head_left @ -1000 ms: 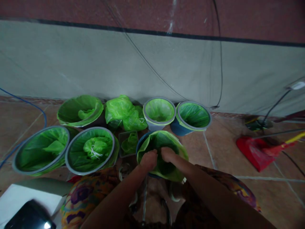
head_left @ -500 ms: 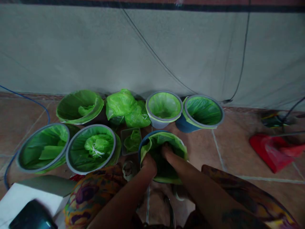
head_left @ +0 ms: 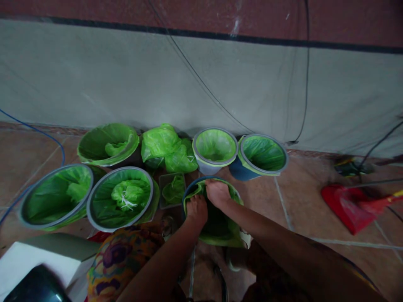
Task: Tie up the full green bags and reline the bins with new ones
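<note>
A blue bin (head_left: 188,193) with a green plastic liner (head_left: 220,230) stands on the tiled floor right in front of me. My left hand (head_left: 196,208) is closed on the liner at the bin's left rim. My right hand (head_left: 217,193) is at the far rim, fingers curled over the liner's edge there. Both forearms reach in from the bottom of the view. The liner's near edge hangs over the front of the bin.
Several more green-lined bins (head_left: 121,199) stand in two rows by the grey wall, with a tied green bag (head_left: 166,147) and a small square tub (head_left: 171,189) among them. A red dustpan (head_left: 343,203) lies at right. Cables run along the wall. A white box (head_left: 37,262) sits bottom left.
My right hand has moved from inside the bin to its far rim. My left hand has shifted up along the left rim. The liner sits lower around the rim.
</note>
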Motion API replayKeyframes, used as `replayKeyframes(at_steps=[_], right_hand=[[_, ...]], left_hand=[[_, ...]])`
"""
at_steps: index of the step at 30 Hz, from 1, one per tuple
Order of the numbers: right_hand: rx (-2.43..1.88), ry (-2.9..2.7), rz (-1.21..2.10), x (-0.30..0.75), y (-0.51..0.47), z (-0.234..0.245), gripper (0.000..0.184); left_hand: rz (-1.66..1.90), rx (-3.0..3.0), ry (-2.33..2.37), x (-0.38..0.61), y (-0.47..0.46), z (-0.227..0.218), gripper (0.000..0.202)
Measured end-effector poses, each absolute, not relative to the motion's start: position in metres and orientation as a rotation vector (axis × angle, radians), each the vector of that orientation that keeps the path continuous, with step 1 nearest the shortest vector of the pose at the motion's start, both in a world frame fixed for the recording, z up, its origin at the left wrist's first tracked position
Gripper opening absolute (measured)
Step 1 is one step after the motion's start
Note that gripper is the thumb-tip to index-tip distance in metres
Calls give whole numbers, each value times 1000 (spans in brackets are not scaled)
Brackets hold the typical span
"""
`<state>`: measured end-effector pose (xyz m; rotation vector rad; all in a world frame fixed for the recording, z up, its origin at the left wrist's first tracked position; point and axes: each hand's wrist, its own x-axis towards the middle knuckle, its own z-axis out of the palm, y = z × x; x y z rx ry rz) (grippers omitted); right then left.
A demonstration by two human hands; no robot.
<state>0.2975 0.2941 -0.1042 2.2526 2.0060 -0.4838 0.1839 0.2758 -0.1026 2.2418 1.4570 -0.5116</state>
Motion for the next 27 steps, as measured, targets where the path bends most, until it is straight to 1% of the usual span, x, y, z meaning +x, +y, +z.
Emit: replayKeyframes(at_steps=[2, 4, 8, 13, 18, 21, 23, 27], right_hand=[[2273, 2036, -310, 304, 300, -103, 31], [2259, 2043, -174, 313, 300, -107, 31], [2336, 2024, -171, 333, 296, -121, 29], [2743, 1850, -404, 351, 305, -128, 21], [2820, 1731, -638, 354, 324, -137, 26], [2849, 1687, -751, 353, 331, -147, 28], [2887, 1670, -872, 354, 336, -153, 28], [3067, 1471, -1287, 360, 342, -163, 15]], left_hand=[[-480, 2262, 1506, 182, 275, -103, 39], [-439, 2275, 1570, 180, 274, -105, 44], [-312, 2296, 1704, 176, 272, -106, 55], [-145, 2303, 1823, 170, 277, -108, 63], [57, 2236, 1875, 169, 288, -115, 64], [122, 2151, 1923, 169, 295, -117, 59], [116, 2105, 1941, 169, 300, -117, 51], [-50, 1966, 1952, 160, 313, -117, 35]])
